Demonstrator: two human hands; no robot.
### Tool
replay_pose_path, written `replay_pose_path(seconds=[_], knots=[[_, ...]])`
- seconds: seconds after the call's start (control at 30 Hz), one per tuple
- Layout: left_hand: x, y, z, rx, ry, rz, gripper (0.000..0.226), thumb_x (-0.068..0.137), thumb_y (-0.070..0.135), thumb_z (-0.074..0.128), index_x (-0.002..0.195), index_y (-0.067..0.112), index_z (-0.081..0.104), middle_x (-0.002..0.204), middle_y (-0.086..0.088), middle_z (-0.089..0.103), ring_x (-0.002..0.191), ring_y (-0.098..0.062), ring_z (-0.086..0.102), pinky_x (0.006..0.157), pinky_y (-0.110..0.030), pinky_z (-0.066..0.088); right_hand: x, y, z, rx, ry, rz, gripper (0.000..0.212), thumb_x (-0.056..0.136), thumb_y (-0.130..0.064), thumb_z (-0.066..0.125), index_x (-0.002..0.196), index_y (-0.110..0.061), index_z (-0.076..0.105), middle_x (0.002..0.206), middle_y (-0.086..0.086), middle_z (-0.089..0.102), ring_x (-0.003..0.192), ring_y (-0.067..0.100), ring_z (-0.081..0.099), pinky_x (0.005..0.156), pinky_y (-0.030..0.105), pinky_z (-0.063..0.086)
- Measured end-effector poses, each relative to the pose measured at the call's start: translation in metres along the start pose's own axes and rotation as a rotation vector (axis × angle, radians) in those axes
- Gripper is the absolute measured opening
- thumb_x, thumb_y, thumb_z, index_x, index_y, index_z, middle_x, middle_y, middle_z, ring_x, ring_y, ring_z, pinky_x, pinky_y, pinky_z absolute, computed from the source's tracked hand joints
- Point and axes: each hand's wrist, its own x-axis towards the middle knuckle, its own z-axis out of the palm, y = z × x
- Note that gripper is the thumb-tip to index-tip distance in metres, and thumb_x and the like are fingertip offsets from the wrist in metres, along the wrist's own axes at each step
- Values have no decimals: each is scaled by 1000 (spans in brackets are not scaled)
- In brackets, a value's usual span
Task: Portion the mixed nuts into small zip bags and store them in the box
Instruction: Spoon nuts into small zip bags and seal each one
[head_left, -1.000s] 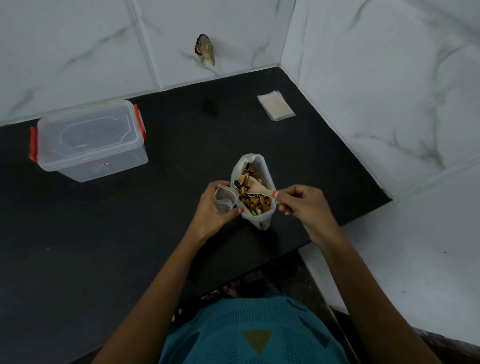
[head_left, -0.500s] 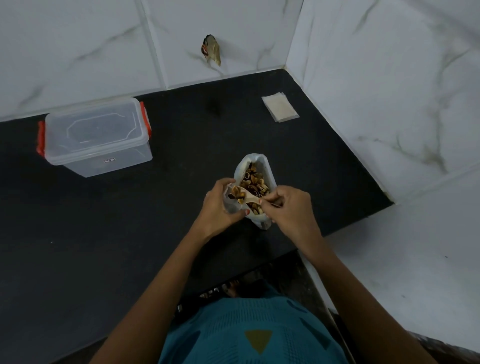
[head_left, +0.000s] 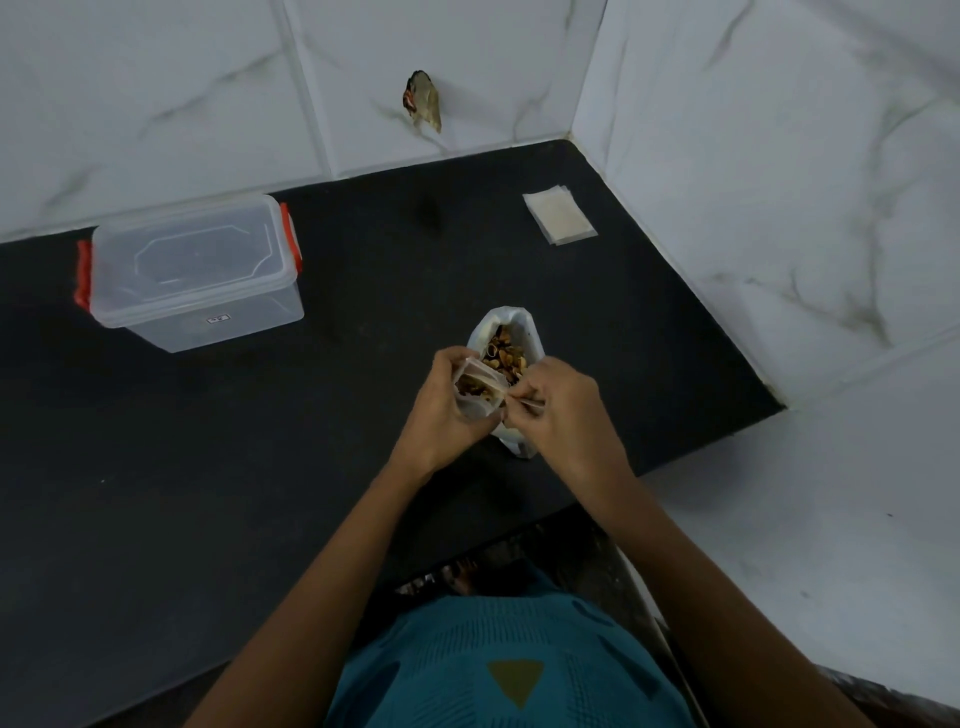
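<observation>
A large plastic bag of mixed nuts (head_left: 506, 338) stands open on the black counter (head_left: 363, 291). My left hand (head_left: 444, 410) grips a small clear zip bag (head_left: 475, 387) with some nuts inside, right beside the big bag. My right hand (head_left: 558, 410) holds a small wooden spoon (head_left: 524, 404) by its handle, with its bowl end at the small bag's mouth. A clear lidded box with red clips (head_left: 192, 270) sits at the back left. A flat stack of empty zip bags (head_left: 558, 215) lies at the back right.
White marble walls close the counter at the back and right. A small brownish object (head_left: 423, 106) hangs on the back wall. The counter's front edge runs close to my body, with a white ledge (head_left: 779, 493) at the right.
My right hand moved the spoon left from the big bag to the small bag's mouth. Nuts now show inside the small bag. My left hand shifted slightly toward the big bag.
</observation>
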Motion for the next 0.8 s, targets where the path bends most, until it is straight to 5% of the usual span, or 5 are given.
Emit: replay_pose_path(seconds=[0.27, 0.37, 0.57, 0.7, 0.8], knots=[[-2, -3, 6, -65, -29, 38, 73, 67, 18, 77, 124, 26, 31, 120, 4, 45, 111, -15, 51, 91, -31, 48, -4, -5, 8, -45, -74, -72, 8, 83, -2, 59, 76, 1, 61, 82, -3, 45, 66, 5, 44, 57, 9, 33], [-2, -2, 7, -61, 4, 42, 72, 69, 13, 78, 124, 23, 33, 115, 12, 44, 108, -13, 51, 89, -27, 47, -2, -2, 6, -27, -37, -86, 7, 81, 1, 62, 74, 1, 60, 80, -2, 45, 69, 9, 47, 58, 10, 34], [-2, -5, 6, -59, 107, 77, 60, 71, 11, 78, 120, 7, 44, 116, 0, 50, 108, -13, 51, 88, -12, 42, -1, 4, -4, -24, 89, -122, 8, 74, 5, 67, 69, 2, 60, 74, 9, 55, 61, 11, 49, 53, 15, 38], [-4, -5, 5, -148, 91, 92, 57, 66, 34, 73, 112, 20, 43, 111, 11, 50, 104, 2, 51, 88, -9, 41, 0, 7, -6, 36, 134, -124, 9, 71, 6, 68, 67, 2, 61, 73, -1, 48, 57, 0, 44, 53, 13, 42], [-5, -9, 5, -205, 91, 45, 55, 67, 24, 77, 108, 29, 40, 110, 13, 50, 106, -3, 53, 89, -15, 44, 0, 8, -7, 102, 146, -79, 8, 71, 6, 70, 69, 2, 63, 73, -5, 50, 59, -5, 44, 61, 4, 42]])
